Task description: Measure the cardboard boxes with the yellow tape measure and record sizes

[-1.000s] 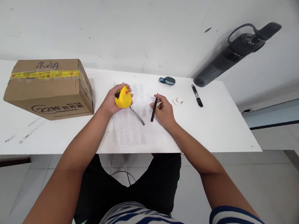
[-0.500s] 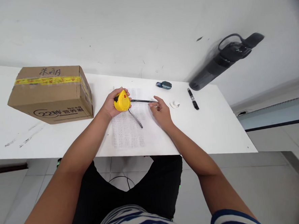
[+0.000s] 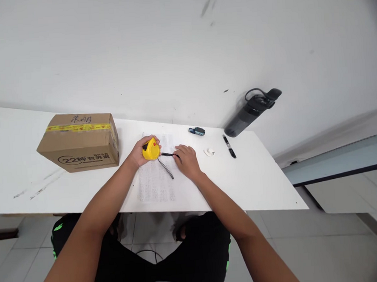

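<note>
My left hand is wrapped round a yellow tape measure with a red button, holding it over a printed sheet of paper. A dark wrist strap hangs from the tape measure onto the paper. Between the two hands runs a slim black stick that looks like a pen; its left end meets the tape measure's side. My right hand has its fingers curled over the stick's right end, which they partly hide.
A taped cardboard box stands on the left of the white table. To the right lie a small blue toy car, a white ring-shaped item and a black marker. A dark bottle stands near the wall.
My right hand has drawn closer to the tape measure, and less of the black stick shows between the hands. The whole view has shifted, with the table lower in it.
</note>
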`<state>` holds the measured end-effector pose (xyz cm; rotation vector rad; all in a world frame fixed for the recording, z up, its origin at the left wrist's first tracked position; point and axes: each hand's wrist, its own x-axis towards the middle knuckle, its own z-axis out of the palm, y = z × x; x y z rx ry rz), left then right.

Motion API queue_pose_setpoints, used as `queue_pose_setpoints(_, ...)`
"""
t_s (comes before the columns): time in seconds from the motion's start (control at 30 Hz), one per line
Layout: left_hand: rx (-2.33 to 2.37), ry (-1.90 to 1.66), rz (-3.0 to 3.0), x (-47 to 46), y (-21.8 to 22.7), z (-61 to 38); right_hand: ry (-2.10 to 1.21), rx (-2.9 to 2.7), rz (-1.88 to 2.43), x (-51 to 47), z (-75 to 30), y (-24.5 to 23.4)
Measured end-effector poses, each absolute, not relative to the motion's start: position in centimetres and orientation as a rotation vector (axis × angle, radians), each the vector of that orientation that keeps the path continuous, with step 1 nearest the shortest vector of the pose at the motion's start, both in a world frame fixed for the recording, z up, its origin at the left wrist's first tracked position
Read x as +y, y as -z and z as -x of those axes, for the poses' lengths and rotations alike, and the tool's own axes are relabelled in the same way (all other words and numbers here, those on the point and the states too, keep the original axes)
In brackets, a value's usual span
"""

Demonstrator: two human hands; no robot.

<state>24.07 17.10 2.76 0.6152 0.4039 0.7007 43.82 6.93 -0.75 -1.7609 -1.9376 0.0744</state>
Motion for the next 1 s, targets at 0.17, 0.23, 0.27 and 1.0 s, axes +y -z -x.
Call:
queue_pose_setpoints(0.17, 0.385, -0.733, -0.603, 17.1, -2.4, -23.4, -0.008, -1.897, 1.702, 6.7, -43.8, 1.0)
queue_pose_setpoints(0.23, 0.394, -0.738, -0.592, 17.0, -2.6, -23.2, 0.023, -1.873, 1.665, 6.6, -43.4, 0.6)
queue_pose_setpoints(0.27, 0.400, -0.738, -0.592, 16.8, -2.9, -23.1, 0.032, -1.873, 1.634, 6.4, -43.0, 0.3)
queue_pose_setpoints(1.0, 1.859, -1.264, -1.788, 8.0, -16.0, -5.0, -0.973, -1.104, 1.009, -4.4, -31.8, -10.8)
